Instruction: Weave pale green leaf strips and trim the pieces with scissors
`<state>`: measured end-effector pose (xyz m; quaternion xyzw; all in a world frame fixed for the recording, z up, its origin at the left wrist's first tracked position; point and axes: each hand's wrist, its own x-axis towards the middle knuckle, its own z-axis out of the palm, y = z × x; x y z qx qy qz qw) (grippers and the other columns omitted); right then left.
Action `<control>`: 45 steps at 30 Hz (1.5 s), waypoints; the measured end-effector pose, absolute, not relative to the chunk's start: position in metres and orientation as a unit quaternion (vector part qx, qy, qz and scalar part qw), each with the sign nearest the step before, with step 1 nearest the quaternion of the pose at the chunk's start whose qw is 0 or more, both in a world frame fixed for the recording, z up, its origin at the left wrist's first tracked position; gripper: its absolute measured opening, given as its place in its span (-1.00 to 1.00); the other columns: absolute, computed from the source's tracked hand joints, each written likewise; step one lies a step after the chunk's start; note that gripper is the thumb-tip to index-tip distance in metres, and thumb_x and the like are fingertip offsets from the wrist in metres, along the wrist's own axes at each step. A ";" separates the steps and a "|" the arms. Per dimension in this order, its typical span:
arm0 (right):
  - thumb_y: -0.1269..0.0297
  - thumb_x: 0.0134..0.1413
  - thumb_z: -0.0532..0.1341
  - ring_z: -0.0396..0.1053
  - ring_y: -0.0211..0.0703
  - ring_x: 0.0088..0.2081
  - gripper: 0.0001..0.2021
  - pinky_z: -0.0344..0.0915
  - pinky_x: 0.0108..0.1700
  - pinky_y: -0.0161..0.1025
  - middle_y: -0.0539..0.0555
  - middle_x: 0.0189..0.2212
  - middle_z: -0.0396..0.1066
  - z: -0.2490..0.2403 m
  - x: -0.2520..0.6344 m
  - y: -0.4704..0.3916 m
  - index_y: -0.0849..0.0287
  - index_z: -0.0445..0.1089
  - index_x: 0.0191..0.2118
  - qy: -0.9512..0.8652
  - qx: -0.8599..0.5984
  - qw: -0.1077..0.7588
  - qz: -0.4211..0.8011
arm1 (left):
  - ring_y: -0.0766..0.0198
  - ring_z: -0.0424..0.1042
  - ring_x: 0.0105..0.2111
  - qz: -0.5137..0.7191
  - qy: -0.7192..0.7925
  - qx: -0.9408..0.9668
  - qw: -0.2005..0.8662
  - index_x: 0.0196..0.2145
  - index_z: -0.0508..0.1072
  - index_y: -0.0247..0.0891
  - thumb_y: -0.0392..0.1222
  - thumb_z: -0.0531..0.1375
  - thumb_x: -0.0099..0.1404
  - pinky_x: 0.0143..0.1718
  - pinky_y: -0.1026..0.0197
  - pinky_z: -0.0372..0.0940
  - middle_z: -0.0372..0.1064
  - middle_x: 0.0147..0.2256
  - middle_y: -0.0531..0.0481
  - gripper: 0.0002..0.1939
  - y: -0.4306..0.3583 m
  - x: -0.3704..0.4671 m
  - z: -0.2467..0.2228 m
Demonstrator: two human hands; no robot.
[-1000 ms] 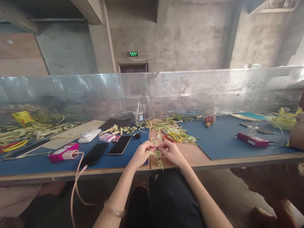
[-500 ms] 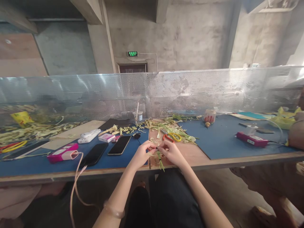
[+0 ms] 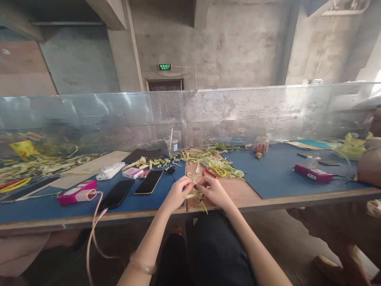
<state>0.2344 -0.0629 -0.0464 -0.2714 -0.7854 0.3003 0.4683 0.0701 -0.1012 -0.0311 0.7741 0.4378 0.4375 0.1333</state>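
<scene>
My left hand and my right hand meet at the table's front edge, fingertips pinched together on a thin green braided strip. Its leafy end hangs down between them over the edge. A pale flat strand sticks out beneath the left fingers. Just beyond the hands lie scissors with red and yellow handles, among pale green leaf strips on bare wood. The exact spot gripped is hidden by the fingertips.
Left of the hands are two dark phones, a pink device with a cable, a white case and a small box. A jar and another pink device stand right. A perforated metal screen runs behind.
The pale strand now shows below my left fingers. Both hands stay pinched on the braided strip, whose hanging end has shifted slightly right. The camera view has moved a little.
</scene>
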 end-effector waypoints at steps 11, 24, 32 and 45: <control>0.25 -0.04 0.12 0.24 -0.29 -0.48 -0.86 0.16 -0.42 -0.33 -0.01 -0.53 0.32 -0.046 0.235 -0.063 0.21 0.27 -0.49 -0.781 -0.282 0.467 0.303 | 0.29 0.29 -0.32 0.431 0.433 0.780 0.135 -0.39 0.39 -0.27 -0.09 0.11 0.15 -0.27 0.25 0.21 0.28 -0.33 -0.01 -0.81 -0.100 0.071 -0.034; 0.28 -0.06 0.11 0.23 -0.30 -0.48 -0.88 0.17 -0.42 -0.33 -0.02 -0.55 0.31 -0.044 0.234 -0.065 0.21 0.27 -0.50 -0.780 -0.280 0.467 0.308 | 0.30 0.26 -0.35 0.423 0.432 0.788 0.118 -0.45 0.34 -0.28 -0.10 -0.03 0.24 -0.28 0.27 0.19 0.25 -0.37 -0.01 -0.74 -0.102 0.073 -0.032; 0.26 -0.05 0.11 0.23 -0.30 -0.48 -0.86 0.16 -0.42 -0.34 -0.01 -0.54 0.32 -0.043 0.234 -0.066 0.22 0.28 -0.48 -0.784 -0.280 0.461 0.307 | 0.31 0.26 -0.38 0.426 0.440 0.782 0.114 -0.43 0.34 -0.27 -0.12 -0.04 0.23 -0.31 0.28 0.19 0.26 -0.39 0.00 -0.76 -0.101 0.074 -0.034; 0.28 -0.04 0.08 0.22 -0.31 -0.48 -0.87 0.16 -0.43 -0.35 -0.01 -0.51 0.32 -0.047 0.233 -0.063 0.22 0.29 -0.44 -0.788 -0.279 0.451 0.313 | 0.30 0.31 -0.38 0.433 0.463 0.765 0.115 -0.40 0.38 -0.25 -0.08 -0.01 0.20 -0.32 0.28 0.22 0.31 -0.40 0.01 -0.75 -0.102 0.071 -0.034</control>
